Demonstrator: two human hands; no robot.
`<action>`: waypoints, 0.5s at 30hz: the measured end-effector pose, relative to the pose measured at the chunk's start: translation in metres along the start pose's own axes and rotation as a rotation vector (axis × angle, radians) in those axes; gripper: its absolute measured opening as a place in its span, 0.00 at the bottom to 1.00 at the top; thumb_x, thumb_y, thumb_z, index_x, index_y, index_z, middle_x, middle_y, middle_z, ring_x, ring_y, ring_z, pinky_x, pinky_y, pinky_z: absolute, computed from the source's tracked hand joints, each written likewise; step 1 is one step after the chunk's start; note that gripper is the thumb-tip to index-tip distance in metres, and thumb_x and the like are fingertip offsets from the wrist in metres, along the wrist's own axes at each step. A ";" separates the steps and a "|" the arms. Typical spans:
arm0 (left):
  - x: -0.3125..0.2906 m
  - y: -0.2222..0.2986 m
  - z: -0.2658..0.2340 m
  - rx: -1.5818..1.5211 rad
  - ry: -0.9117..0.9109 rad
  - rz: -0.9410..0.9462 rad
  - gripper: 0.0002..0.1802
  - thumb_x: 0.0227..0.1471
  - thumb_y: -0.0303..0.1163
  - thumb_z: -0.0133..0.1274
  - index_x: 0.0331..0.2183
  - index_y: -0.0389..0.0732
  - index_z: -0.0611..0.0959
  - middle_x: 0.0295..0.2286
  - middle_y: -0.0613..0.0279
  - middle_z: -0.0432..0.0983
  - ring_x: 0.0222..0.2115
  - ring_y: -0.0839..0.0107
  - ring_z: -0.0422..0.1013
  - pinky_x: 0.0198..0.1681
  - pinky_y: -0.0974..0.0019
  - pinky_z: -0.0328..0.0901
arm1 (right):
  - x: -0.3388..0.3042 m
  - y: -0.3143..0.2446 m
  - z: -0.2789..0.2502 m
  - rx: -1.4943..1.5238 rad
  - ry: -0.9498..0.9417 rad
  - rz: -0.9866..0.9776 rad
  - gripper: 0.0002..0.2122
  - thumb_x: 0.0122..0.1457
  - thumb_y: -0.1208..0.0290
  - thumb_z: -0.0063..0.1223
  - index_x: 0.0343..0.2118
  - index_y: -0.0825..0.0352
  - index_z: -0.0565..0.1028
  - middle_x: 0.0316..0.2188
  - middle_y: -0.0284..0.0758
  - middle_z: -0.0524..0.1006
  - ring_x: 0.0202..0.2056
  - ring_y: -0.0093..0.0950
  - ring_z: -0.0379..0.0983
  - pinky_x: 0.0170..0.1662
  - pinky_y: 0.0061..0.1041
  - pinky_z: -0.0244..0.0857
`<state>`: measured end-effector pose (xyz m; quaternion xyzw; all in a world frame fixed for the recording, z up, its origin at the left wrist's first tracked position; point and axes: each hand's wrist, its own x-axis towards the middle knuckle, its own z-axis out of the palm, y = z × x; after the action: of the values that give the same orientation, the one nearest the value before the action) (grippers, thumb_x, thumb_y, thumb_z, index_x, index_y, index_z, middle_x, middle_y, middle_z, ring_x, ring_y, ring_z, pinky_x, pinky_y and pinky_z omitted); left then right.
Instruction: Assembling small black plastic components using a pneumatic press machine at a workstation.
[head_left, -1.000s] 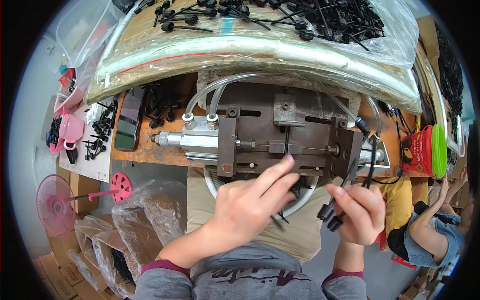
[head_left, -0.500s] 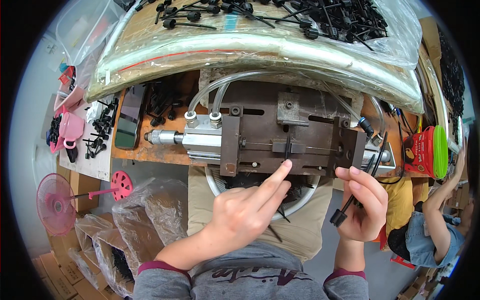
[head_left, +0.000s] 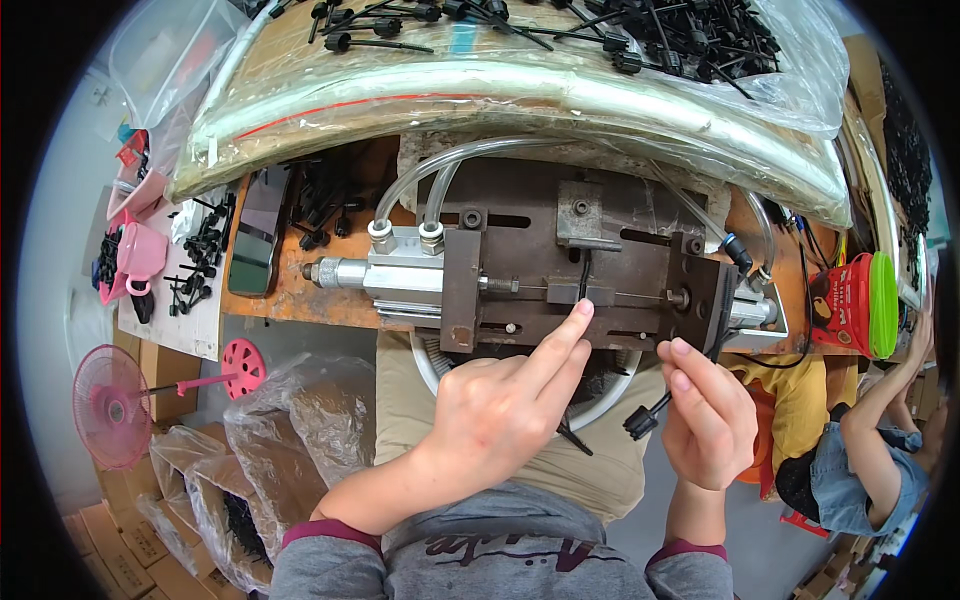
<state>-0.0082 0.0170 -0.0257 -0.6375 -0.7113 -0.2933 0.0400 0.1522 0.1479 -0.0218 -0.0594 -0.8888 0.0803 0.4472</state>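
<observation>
My left hand (head_left: 505, 405) reaches over the front of a dark metal fixture. Its extended index fingertip lies on the near end of a thin black stem (head_left: 585, 270), which stands lengthwise across small dark blocks (head_left: 563, 291). The thumb is hidden underneath, so the grip shows only in part. At the fixture's right front corner, my right hand (head_left: 710, 415) pinches a black stemmed piece with a ribbed knob (head_left: 640, 423). That knob hangs left of the fingers, with the stem running up behind them. Metal cylinders (head_left: 405, 283) flank the fixture, fed by clear hoses (head_left: 480, 150).
Many black knobbed pieces (head_left: 680, 40) lie on a plastic-covered board behind. A phone (head_left: 260, 232) rests on the left. A red tub with green rim (head_left: 840, 305) stands right. Below the fixture sits a white-rimmed bin (head_left: 428, 365). Another person (head_left: 870, 460) is at far right.
My left fingertip has moved slightly up and right along with the black stem. The right hand has shifted left, bringing its knob nearer. The rods beside both cylinders have changed position.
</observation>
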 end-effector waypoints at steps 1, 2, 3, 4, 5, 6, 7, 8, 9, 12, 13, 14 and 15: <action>0.000 0.000 0.000 0.004 0.006 -0.001 0.12 0.42 0.26 0.63 0.35 0.36 0.85 0.47 0.61 0.79 0.18 0.77 0.74 0.18 0.74 0.65 | 0.000 0.000 0.001 -0.007 -0.003 -0.004 0.13 0.48 0.88 0.62 0.38 0.74 0.75 0.37 0.47 0.80 0.24 0.32 0.77 0.24 0.24 0.72; 0.000 0.001 -0.001 0.001 0.002 -0.009 0.13 0.42 0.25 0.63 0.35 0.36 0.85 0.47 0.60 0.79 0.18 0.76 0.75 0.18 0.73 0.65 | 0.000 -0.001 0.001 -0.015 -0.006 -0.008 0.13 0.48 0.88 0.63 0.38 0.74 0.75 0.37 0.47 0.80 0.23 0.32 0.77 0.24 0.24 0.72; 0.000 0.002 -0.003 -0.003 -0.001 -0.017 0.14 0.41 0.24 0.63 0.35 0.36 0.85 0.46 0.58 0.79 0.19 0.76 0.75 0.18 0.73 0.65 | 0.000 -0.001 0.001 -0.023 -0.009 -0.012 0.13 0.48 0.88 0.63 0.37 0.74 0.75 0.37 0.47 0.80 0.23 0.32 0.76 0.24 0.24 0.71; -0.001 0.003 -0.003 -0.006 -0.002 -0.027 0.15 0.41 0.24 0.64 0.36 0.36 0.85 0.46 0.57 0.79 0.19 0.75 0.75 0.18 0.73 0.65 | 0.000 -0.001 0.001 -0.027 -0.003 -0.001 0.13 0.47 0.88 0.64 0.37 0.74 0.76 0.38 0.47 0.80 0.24 0.32 0.76 0.24 0.24 0.71; -0.003 0.003 -0.002 -0.107 0.030 -0.055 0.15 0.40 0.23 0.64 0.36 0.36 0.85 0.46 0.56 0.78 0.19 0.77 0.74 0.18 0.74 0.65 | -0.001 -0.002 0.000 -0.031 0.002 0.010 0.13 0.46 0.88 0.64 0.37 0.74 0.76 0.38 0.46 0.80 0.24 0.32 0.76 0.24 0.24 0.71; -0.007 0.001 0.001 -0.209 0.063 -0.082 0.16 0.40 0.21 0.65 0.36 0.36 0.85 0.47 0.55 0.78 0.19 0.78 0.73 0.18 0.75 0.64 | -0.002 -0.002 0.000 -0.035 0.008 0.022 0.14 0.46 0.87 0.65 0.37 0.74 0.77 0.38 0.45 0.79 0.25 0.32 0.76 0.24 0.24 0.71; -0.011 0.001 0.001 -0.314 0.092 -0.105 0.16 0.40 0.20 0.65 0.37 0.36 0.85 0.47 0.55 0.78 0.19 0.80 0.73 0.18 0.76 0.64 | -0.002 -0.002 0.000 -0.039 0.003 0.012 0.14 0.44 0.87 0.66 0.36 0.74 0.78 0.38 0.44 0.79 0.25 0.31 0.76 0.25 0.24 0.71; -0.014 0.000 -0.001 -0.519 0.050 -0.173 0.16 0.40 0.18 0.65 0.37 0.36 0.84 0.46 0.53 0.77 0.19 0.82 0.72 0.19 0.77 0.63 | -0.002 -0.004 0.000 -0.043 -0.001 0.002 0.14 0.43 0.86 0.67 0.36 0.74 0.79 0.38 0.43 0.79 0.26 0.31 0.76 0.25 0.23 0.70; -0.018 -0.001 -0.004 -0.724 0.006 -0.241 0.16 0.41 0.17 0.64 0.37 0.35 0.84 0.46 0.51 0.77 0.19 0.83 0.71 0.20 0.78 0.63 | -0.001 -0.005 0.000 -0.046 -0.007 -0.008 0.15 0.42 0.86 0.68 0.36 0.74 0.79 0.38 0.42 0.78 0.27 0.30 0.76 0.25 0.23 0.70; -0.026 0.003 -0.008 -1.315 -0.042 -0.449 0.16 0.44 0.13 0.61 0.38 0.32 0.80 0.42 0.49 0.76 0.20 0.86 0.68 0.24 0.81 0.63 | -0.003 -0.005 0.005 -0.068 -0.020 -0.068 0.16 0.39 0.84 0.70 0.35 0.72 0.81 0.35 0.37 0.76 0.25 0.26 0.72 0.24 0.21 0.65; -0.027 0.004 -0.010 -1.506 -0.040 -0.517 0.15 0.45 0.12 0.60 0.38 0.31 0.79 0.40 0.48 0.76 0.20 0.86 0.67 0.25 0.82 0.62 | -0.001 -0.007 0.006 -0.072 -0.034 -0.086 0.16 0.39 0.83 0.70 0.35 0.72 0.81 0.35 0.36 0.76 0.24 0.25 0.71 0.23 0.21 0.64; -0.028 0.004 -0.012 -1.636 -0.028 -0.496 0.16 0.47 0.12 0.60 0.39 0.33 0.77 0.38 0.53 0.78 0.25 0.85 0.73 0.26 0.83 0.63 | -0.002 -0.007 0.012 -0.051 0.008 -0.099 0.17 0.39 0.84 0.70 0.35 0.72 0.81 0.35 0.35 0.76 0.23 0.24 0.69 0.22 0.20 0.62; -0.029 0.004 -0.013 -1.652 0.004 -0.475 0.16 0.47 0.12 0.60 0.39 0.33 0.77 0.37 0.52 0.78 0.26 0.83 0.74 0.26 0.83 0.64 | -0.002 -0.008 0.012 -0.044 0.014 -0.083 0.17 0.38 0.84 0.70 0.35 0.71 0.81 0.35 0.35 0.76 0.23 0.25 0.70 0.22 0.21 0.62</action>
<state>-0.0029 -0.0151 -0.0256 -0.2958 -0.3843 -0.7189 -0.4980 0.1434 0.1383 -0.0286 -0.0330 -0.8889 0.0418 0.4550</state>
